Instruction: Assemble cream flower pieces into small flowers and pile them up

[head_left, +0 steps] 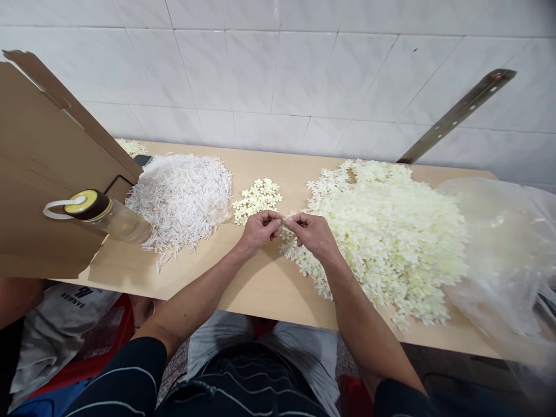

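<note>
My left hand [262,229] and my right hand [311,233] meet fingertip to fingertip above the table, both pinched closed. Whatever small piece lies between the fingertips is too tiny and covered to make out. Just behind my left hand is a small cluster of pale yellow artificial flowers [259,196]. My right hand is at the left edge of a large heap of cream-white flower heads [391,231]. Farther left rises a pile of thin white stem-like pieces [185,194].
A clear bottle [125,223] with a yellow-and-black lid stands by a cardboard panel [47,168] on the left. At right, a plastic bag [499,243] lies on the wooden table [278,298]. A metal strip [456,116] leans on the tiled wall. Another person sits at lower left.
</note>
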`<action>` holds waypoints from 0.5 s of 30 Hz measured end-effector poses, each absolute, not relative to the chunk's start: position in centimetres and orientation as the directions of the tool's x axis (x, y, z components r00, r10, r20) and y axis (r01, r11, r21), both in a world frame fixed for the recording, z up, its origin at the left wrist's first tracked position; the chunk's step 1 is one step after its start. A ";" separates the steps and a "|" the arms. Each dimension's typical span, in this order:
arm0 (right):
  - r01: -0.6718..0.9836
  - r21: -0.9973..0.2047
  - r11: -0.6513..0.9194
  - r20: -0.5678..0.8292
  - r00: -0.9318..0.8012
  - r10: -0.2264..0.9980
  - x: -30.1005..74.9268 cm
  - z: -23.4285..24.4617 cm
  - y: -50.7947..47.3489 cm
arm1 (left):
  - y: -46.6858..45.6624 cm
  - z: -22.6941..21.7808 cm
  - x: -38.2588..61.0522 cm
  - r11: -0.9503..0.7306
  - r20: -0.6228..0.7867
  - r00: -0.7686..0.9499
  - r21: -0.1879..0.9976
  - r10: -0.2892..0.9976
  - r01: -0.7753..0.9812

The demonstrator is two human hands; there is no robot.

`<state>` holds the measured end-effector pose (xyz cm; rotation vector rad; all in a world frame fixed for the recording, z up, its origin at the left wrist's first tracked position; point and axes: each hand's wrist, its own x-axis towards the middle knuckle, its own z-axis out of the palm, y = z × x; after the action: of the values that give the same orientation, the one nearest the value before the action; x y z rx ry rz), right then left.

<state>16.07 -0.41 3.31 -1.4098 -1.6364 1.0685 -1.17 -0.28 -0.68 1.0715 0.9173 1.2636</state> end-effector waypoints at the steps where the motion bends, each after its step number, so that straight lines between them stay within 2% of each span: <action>1: 0.401 -0.914 0.057 -0.005 -0.150 0.989 16.1 3.3 -0.4 | -0.3 -0.7 -1.1 -0.014 0.041 0.095 0.964 0.995 -0.266; 5: 0.414 -0.907 0.073 0.007 -0.159 0.987 16.0 3.2 -0.3 | -0.1 -0.7 -1.1 -0.006 0.038 0.099 0.952 0.994 -0.306; 10: 0.440 -0.893 0.093 0.045 -0.118 0.992 15.9 2.8 0.1 | -0.1 -0.2 -1.2 0.090 -0.027 0.162 0.913 0.986 -0.397; 15: 0.469 -0.874 0.130 0.083 -0.121 0.989 15.9 2.0 0.3 | -0.5 0.0 -1.1 0.151 -0.076 0.197 0.904 0.977 -0.400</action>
<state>15.85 0.28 2.04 -1.4256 -1.6924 0.9199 -1.07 -0.51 0.03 0.8926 0.8249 1.1696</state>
